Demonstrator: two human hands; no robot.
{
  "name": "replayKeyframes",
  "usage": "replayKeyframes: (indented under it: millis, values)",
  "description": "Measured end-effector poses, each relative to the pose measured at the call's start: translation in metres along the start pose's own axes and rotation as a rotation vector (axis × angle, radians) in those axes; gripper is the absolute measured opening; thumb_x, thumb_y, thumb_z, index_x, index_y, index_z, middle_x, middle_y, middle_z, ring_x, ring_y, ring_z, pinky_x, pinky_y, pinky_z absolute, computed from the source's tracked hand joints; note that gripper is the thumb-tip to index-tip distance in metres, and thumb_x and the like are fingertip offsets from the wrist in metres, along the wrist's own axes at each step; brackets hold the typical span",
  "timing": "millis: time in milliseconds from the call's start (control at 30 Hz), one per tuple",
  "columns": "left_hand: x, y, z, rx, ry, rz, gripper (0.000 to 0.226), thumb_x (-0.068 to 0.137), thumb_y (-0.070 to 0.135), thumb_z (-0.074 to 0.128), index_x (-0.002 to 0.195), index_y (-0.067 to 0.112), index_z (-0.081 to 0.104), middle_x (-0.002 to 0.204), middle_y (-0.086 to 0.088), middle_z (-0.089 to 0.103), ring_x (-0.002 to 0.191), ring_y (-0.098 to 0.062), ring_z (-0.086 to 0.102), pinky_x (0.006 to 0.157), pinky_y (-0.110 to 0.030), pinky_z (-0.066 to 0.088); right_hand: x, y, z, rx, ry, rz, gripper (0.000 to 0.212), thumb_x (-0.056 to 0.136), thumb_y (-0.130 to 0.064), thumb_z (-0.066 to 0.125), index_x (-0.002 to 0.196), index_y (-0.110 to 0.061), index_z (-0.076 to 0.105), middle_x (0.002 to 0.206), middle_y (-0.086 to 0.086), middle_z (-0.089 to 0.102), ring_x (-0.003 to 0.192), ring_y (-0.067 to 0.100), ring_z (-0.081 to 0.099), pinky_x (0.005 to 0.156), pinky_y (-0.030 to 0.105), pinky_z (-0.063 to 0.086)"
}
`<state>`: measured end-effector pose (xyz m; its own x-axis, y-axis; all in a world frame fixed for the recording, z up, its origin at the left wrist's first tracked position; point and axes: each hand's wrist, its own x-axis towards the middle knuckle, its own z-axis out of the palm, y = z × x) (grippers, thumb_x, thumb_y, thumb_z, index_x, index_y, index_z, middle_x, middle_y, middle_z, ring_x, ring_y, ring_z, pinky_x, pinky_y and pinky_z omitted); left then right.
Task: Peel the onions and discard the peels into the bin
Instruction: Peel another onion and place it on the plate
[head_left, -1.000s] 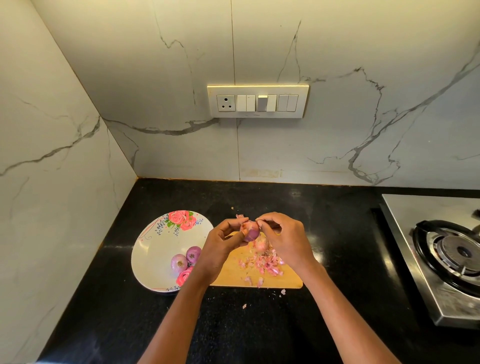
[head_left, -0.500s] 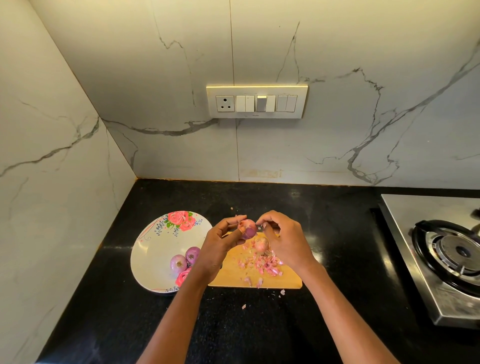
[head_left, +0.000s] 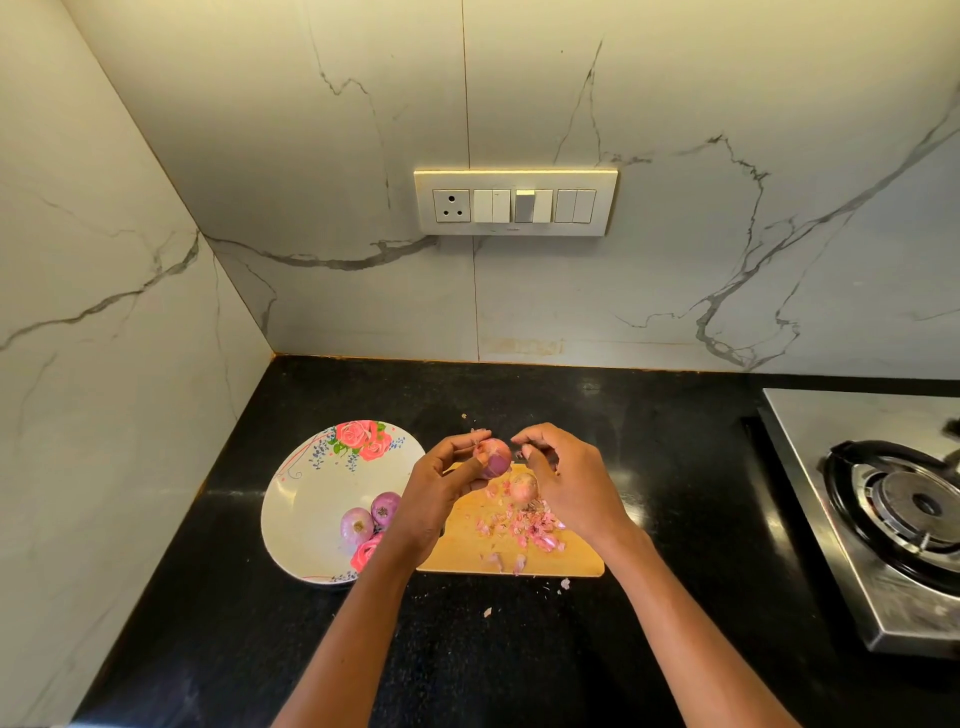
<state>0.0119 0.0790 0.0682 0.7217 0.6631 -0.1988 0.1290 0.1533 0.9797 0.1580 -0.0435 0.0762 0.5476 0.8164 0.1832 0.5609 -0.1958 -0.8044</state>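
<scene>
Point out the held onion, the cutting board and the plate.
held onion (head_left: 493, 457), head view, on its purple side between the two hands.
cutting board (head_left: 582, 564), head view, on its bare near right corner.
plate (head_left: 306, 499), head view, on its bare white middle.

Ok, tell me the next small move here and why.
Probably pull the loosened skin off with the right hand and drop it on the cutting board. The left hand grips a half-peeled onion, and the right hand's fingertips sit at its top edge, seemingly pinching skin.

Home kitchen, gas stove, black counter, marble-look wall tiles
</scene>
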Motion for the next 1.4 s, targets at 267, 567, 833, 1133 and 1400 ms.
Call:
replayKeyframes:
  millis: [267,567,833,1133,1400]
  values:
    - [0.0028,0.0006,0.0004,0.029,-0.007,0.005,0.044,0.089,0.038,0.066,0.130,0.025,0.064,0.126,0.003,0.069,0.112,-0.015,0.068,0.096,-0.034,0.057,-0.0005,-0.0033,-0.0012,0.004,0.000,-0.003,0.023,0.100,-0.005,0.055,0.103,-0.025,0.066,0.103,-0.013,0.065,0.099,0.001,0.060,0.080,0.013,0.047]
    - [0.0008,0.0053,0.0052,0.013,-0.012,0.010,0.046,0.084,0.041,0.068,0.127,0.025,0.065,0.122,0.001,0.071,0.109,-0.015,0.069,0.094,-0.032,0.058,0.0002,-0.0058,-0.0024,0.104,-0.064,-0.004,0.024,0.099,-0.029,0.065,0.123,-0.026,0.066,0.110,-0.014,0.068,0.103,-0.003,0.063,0.083,0.012,0.052]
    - [0.0000,0.0069,0.0044,0.036,-0.033,0.046,0.043,0.087,0.040,0.068,0.128,0.025,0.067,0.125,0.002,0.070,0.113,-0.015,0.068,0.092,-0.031,0.058,-0.0017,-0.0041,-0.0035,0.117,0.042,-0.086,0.017,0.092,-0.024,0.074,0.108,-0.019,0.078,0.098,-0.011,0.074,0.094,0.002,0.069,0.079,0.016,0.056]
    - [-0.0032,0.0058,0.0047,-0.013,-0.045,0.025,0.043,0.086,0.039,0.067,0.127,0.027,0.067,0.124,0.002,0.071,0.114,-0.017,0.068,0.096,-0.033,0.057,-0.0043,0.0007,-0.0017,0.126,0.078,-0.033,0.012,0.093,-0.016,0.073,0.104,-0.018,0.077,0.092,-0.013,0.074,0.088,0.001,0.070,0.077,0.016,0.056]
    - [-0.0008,0.0065,0.0042,-0.026,-0.026,0.019,0.048,0.084,0.039,0.071,0.129,0.023,0.066,0.123,0.002,0.072,0.114,-0.017,0.067,0.098,-0.034,0.056,-0.0028,-0.0056,-0.0014,0.199,0.011,-0.013,0.017,0.092,-0.019,0.075,0.109,-0.021,0.077,0.100,-0.014,0.074,0.095,0.001,0.069,0.080,0.014,0.054]
